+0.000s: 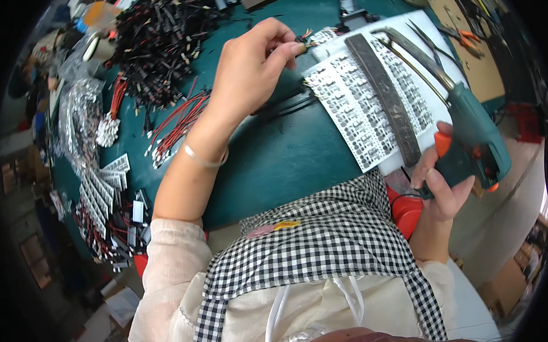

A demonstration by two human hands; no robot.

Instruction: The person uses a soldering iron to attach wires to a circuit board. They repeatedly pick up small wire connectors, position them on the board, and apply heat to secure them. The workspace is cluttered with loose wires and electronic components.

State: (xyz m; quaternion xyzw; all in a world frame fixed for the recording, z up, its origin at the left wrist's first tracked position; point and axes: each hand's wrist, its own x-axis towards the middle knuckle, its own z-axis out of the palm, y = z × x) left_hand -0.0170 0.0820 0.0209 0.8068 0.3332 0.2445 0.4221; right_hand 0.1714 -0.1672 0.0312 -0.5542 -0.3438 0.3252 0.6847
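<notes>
The left hand (pixel 252 66) is pinching thin coloured wires (pixel 307 35) between thumb and forefinger; exactly how their ends are sitting is too small to tell. The right hand (pixel 442 186) is gripping a green soldering gun (pixel 476 125), fingers curling around its handle near the orange trigger, and the metal nose is slanting away toward the left hand, ending to the right of its fingertips.

Between the hands, a white panel of small dark parts (pixel 350 111) is lying on a white pad (pixel 411 24), with a dark bar (pixel 383 101) crossing it. The panel's left edge is running from just below the left fingertips down toward the right hand. Left of that edge, green tabletop (pixel 280 162) is offering open room below the left hand, its front edge bordering the checked apron (pixel 313 242). Black cables (pixel 287 107) are stretching below the left hand, while red wires (pixel 182 123) and a black heap of connectors (pixel 161 51) are crowding the space to its left.
</notes>
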